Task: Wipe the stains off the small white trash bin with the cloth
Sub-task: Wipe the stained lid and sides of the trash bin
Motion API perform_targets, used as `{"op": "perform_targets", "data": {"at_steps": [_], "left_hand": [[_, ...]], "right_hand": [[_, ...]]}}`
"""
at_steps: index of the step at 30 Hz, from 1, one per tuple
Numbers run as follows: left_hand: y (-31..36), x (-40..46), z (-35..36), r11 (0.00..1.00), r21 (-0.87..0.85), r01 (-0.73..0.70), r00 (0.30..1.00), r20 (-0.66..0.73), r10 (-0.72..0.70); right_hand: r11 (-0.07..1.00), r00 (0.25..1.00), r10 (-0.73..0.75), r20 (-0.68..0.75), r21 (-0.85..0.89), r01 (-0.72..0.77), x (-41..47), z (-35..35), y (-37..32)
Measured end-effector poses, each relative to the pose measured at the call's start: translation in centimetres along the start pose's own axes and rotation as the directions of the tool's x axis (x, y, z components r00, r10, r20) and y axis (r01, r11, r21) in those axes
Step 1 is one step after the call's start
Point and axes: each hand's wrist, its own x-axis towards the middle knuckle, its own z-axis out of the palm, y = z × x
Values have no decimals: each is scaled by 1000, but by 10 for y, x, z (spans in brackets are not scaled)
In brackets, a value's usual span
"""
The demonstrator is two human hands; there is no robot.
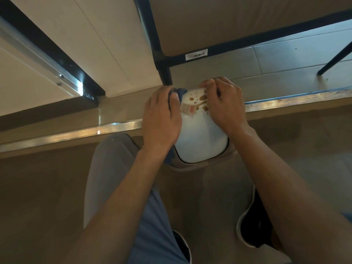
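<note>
Left hand (162,119) grips a crumpled blue cloth (178,92) beside brown stains (200,99) on a small white plastic bin (200,141); right hand (222,105) clasps the bin's far edge; best sweep firmly across

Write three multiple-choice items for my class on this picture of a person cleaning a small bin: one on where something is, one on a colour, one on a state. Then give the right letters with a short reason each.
1. Where do the brown stains lie on the white trash bin?
A. On its far end, between the two hands
B. On its near end, by the knees
C. On the floor beside it

2. What colour is the cloth?
A. Red
B. Blue
C. Yellow

3. What is the left hand doing?
A. Hanging idle
B. Holding the cloth against the bin
C. Gripping the table leg

Answers: 1 A, the blotches sit at the far end beside the right hand. 2 B, blue fabric shows past the left hand's thumb. 3 B, its thumb is curled over the cloth at the bin's side.
</note>
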Motion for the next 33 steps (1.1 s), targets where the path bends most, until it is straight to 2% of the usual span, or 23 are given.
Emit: {"op": "perform_targets", "data": {"at_steps": [4, 7, 10, 13, 15, 19, 22, 24, 26, 30, 33], "left_hand": [[-11, -53, 1, 997, -48, -58, 998, -42, 56], [-15, -42, -3, 994, -79, -74, 997, -27, 72], [-9, -1, -8, 997, -42, -62, 997, 41, 64], [-2, 34, -7, 999, 27, -46, 984, 173, 41], [2, 41, -7, 994, 55, -98, 969, 233, 82], [-3, 34, -13, 972, 51, -229, 941, 267, 208], [-4, 43, -16, 983, 2, -181, 939, 298, 172], [4, 58, -12, 991, 50, -123, 923, 374, 96], [14, 71, -6, 983, 132, -129, 902, 428, 61], [33, 77, 4, 959, 192, -208, 886, 453, 102], [32, 75, 1, 957, 123, -264, 867, 465, 179]], "right_hand": [[999, 1000, -3, 2, 50, 3, 0, -1, 1], [997, 1000, -17, 6, 81, 17, 2, -2, 2], [996, 1000, 4, 26, 94, -6, 3, -3, 4], [992, 999, 31, 28, 121, -34, 2, -2, 5], [992, 999, 32, 21, 123, -34, 2, -1, 5], [992, 999, 26, 26, 122, -29, 2, 0, 5], [988, 999, 37, 31, 151, -41, 4, -2, 5], [979, 998, 56, 21, 193, -59, 5, -3, 6], [970, 998, 66, 15, 232, -68, 4, -2, 8], [966, 996, 85, 7, 246, -85, 4, -1, 9], [960, 994, 110, -17, 261, -102, 3, -1, 8]]}}
